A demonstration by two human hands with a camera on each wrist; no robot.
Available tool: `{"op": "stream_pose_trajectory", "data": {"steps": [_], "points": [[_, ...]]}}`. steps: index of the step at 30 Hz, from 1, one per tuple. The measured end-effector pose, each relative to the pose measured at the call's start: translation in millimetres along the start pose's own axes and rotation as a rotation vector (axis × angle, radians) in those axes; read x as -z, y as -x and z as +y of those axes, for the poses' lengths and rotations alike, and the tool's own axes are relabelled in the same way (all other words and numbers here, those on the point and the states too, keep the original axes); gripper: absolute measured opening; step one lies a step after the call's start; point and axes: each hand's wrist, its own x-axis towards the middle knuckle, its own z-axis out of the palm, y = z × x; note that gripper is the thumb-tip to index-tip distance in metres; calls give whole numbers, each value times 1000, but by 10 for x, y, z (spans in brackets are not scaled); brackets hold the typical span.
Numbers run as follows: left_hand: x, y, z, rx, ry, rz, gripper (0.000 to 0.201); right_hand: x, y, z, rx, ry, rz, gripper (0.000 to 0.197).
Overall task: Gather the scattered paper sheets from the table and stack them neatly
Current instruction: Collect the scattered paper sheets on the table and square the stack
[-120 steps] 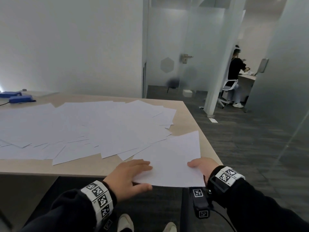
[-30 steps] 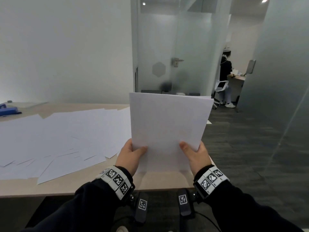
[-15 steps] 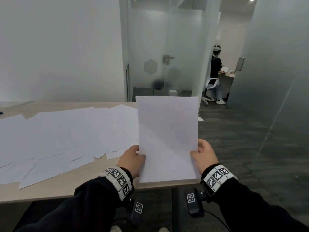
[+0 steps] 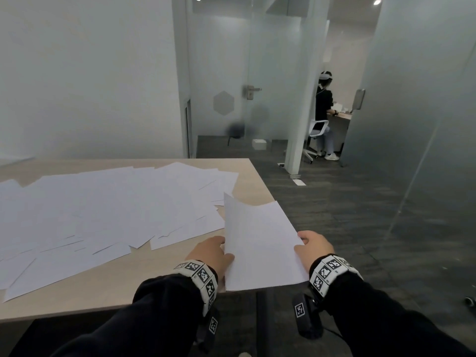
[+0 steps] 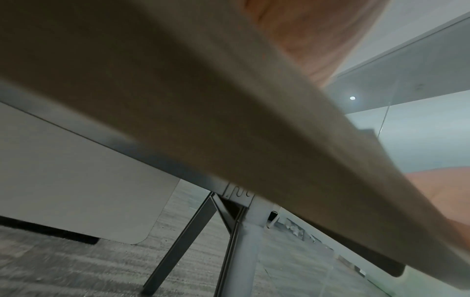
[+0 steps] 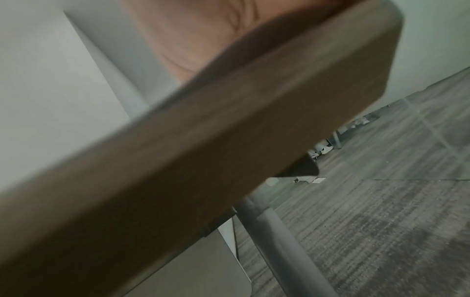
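Observation:
In the head view a small bundle of white sheets (image 4: 260,243) lies low over the near right corner of the wooden table (image 4: 164,282), its far edge sagging in the middle. My left hand (image 4: 213,253) holds its left edge and my right hand (image 4: 313,247) holds its right edge. Several loose white sheets (image 4: 108,212) lie scattered and overlapping across the table to the left. Both wrist views show only the table's edge from below and a bit of skin; the paper is hidden there.
The table's right edge (image 4: 260,176) borders dark carpet floor (image 4: 360,228). Frosted glass partitions and a door (image 4: 231,81) stand behind. A person (image 4: 323,109) sits at a desk in the far room. Metal table legs (image 5: 241,241) show underneath.
The bundle has come down from upright in front of me to nearly flat over the table corner. Both hands keep hold of its side edges.

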Motion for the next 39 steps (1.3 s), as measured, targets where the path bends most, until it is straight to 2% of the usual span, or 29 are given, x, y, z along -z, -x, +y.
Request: {"op": "stream_pose_trajectory", "data": {"steps": [3,5,8,11,15,20,23,27,31,39], "points": [[20,11,-17,-11,-63,7,24,-24,12,33,-6,-39,2,39],[35,39,-66,-5,-62,46,30,-41,27,65,-5,-88,39,40],[68,159,-193,-3,39,94,52,-46,118,42,32,-85,105,34],[143,338,-373,-41,77,129,43,-79,290,-121,125,-114,105,20],[320,578,-635,-64,90,174,29,-238,519,-472,282,-246,19,18],[638,793,-901,-106,257,281,22,-570,791,-1051,344,-441,-150,18],[873,818,-1081,-119,359,326,25,-799,865,-1476,331,-535,-265,19],[1205,730,-1375,-109,526,397,20,-1147,757,-2034,238,-728,-389,18],[1515,573,-1601,-44,704,452,16,-1436,620,-2436,197,-821,-396,17],[1852,332,-1744,60,817,445,14,-1578,504,-2748,320,-688,-322,19]]}}
